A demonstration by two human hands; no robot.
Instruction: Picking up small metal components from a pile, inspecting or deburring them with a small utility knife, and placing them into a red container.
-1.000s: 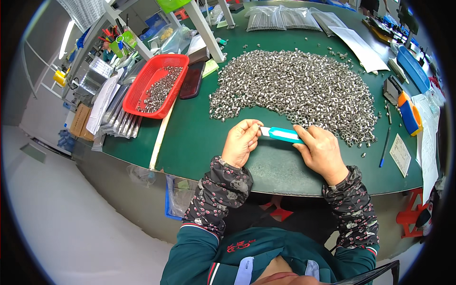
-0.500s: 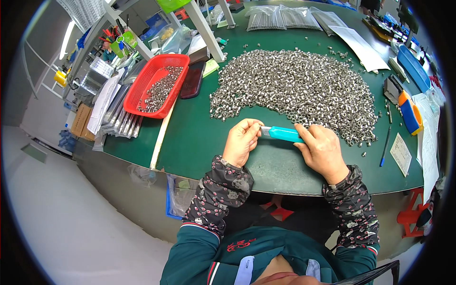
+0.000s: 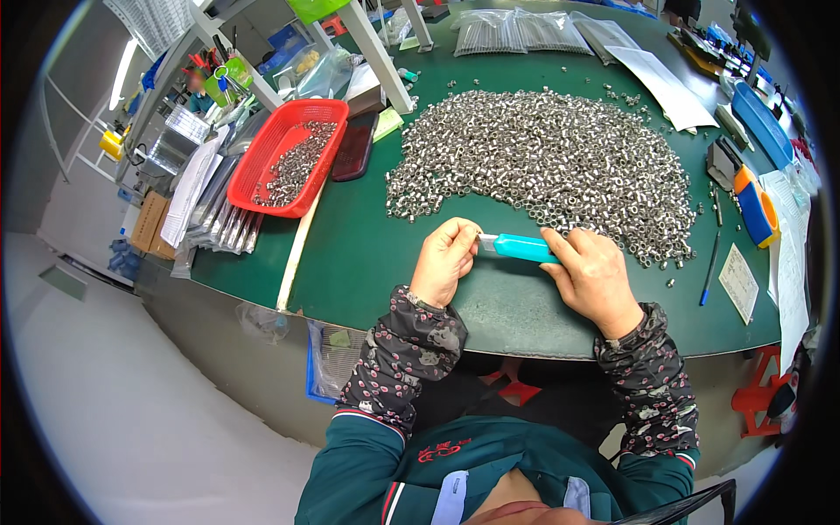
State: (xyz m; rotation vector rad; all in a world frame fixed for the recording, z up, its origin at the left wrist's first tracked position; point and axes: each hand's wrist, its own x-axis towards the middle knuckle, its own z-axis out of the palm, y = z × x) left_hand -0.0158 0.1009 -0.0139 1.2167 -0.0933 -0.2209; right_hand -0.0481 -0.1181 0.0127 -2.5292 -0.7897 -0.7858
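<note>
My right hand (image 3: 599, 278) is closed around the turquoise handle of a utility knife (image 3: 525, 248), its grey blade end pointing left. At that tip, the thumb and forefinger of my left hand (image 3: 444, 261) are pinched together. Whatever small thing they hold is mostly hidden by the fingertips. Both hands are above the near part of the green table (image 3: 350, 254). Just beyond them spreads a large heap of small silvery metal rings (image 3: 542, 157), with a few loose ones around its edges.
To the left, a red plastic basket (image 3: 234, 188) holds more rings, beside a dark phone-like slab (image 3: 354, 147) and stacked bagged papers (image 3: 206, 206). On the right lie a blue pen (image 3: 710, 271), a paper card (image 3: 739, 284) and an orange-and-blue tape dispenser (image 3: 758, 210). Clear bags (image 3: 521, 33) lie at the back.
Both hands have barely moved, with only a very slight shift of the left fingertips and the knife. The heap and basket look the same.
</note>
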